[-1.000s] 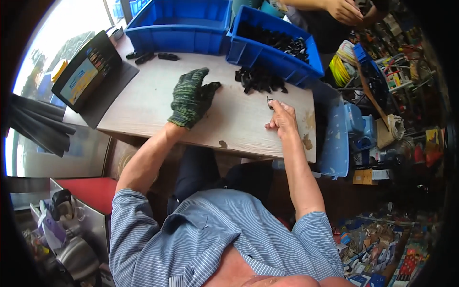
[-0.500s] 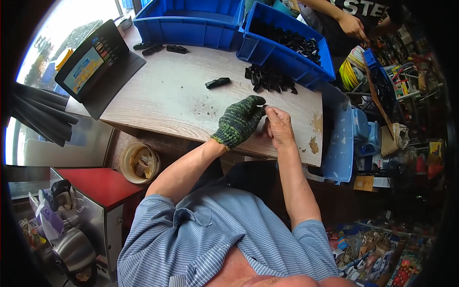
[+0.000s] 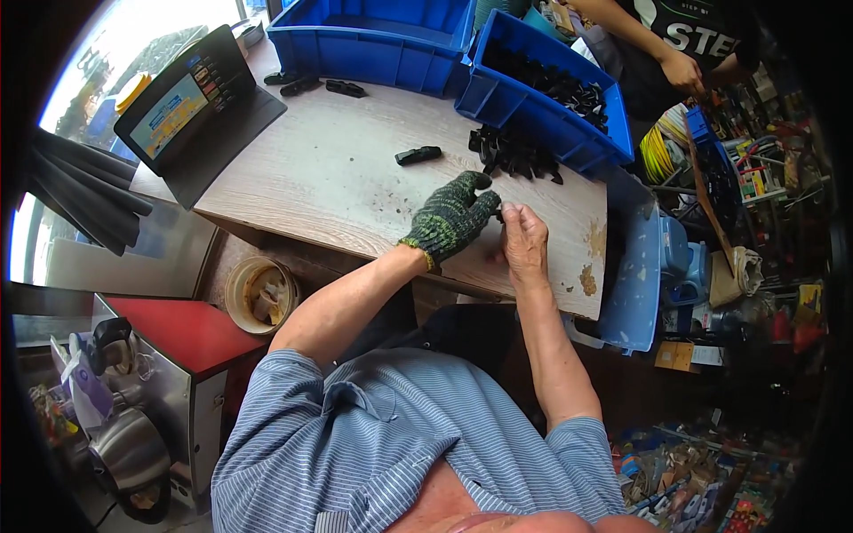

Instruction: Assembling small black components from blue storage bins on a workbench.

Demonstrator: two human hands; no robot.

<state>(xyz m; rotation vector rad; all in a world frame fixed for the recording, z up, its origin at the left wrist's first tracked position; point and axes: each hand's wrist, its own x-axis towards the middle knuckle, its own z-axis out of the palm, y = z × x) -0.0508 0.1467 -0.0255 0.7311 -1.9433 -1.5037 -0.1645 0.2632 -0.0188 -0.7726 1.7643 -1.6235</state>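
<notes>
My left hand (image 3: 453,216), in a dark green and black knit glove, is over the front of the table. Its thumb and forefinger are apart; the undersides of its fingers are hidden. Bare and closed in a pinch, my right hand (image 3: 524,238) is close beside the gloved thumb. A small dark bit shows at its fingertips, too small to name. Beyond the glove lies a single black plastic part (image 3: 418,155). A pile of black plastic parts (image 3: 511,154) lies by the blue bin (image 3: 551,120) full of similar pieces.
Another blue bin (image 3: 369,65) stands at the back. Several black parts (image 3: 302,86) lie near a tablet (image 3: 173,115) in a dark case at left. A bucket (image 3: 233,298) sits below the table's front edge. At far right, a co-worker's hand (image 3: 682,71) shows.
My left thumb and forefinger have spread apart, and my right hand has drawn slightly away from the glove. The whole view has shifted a little.
</notes>
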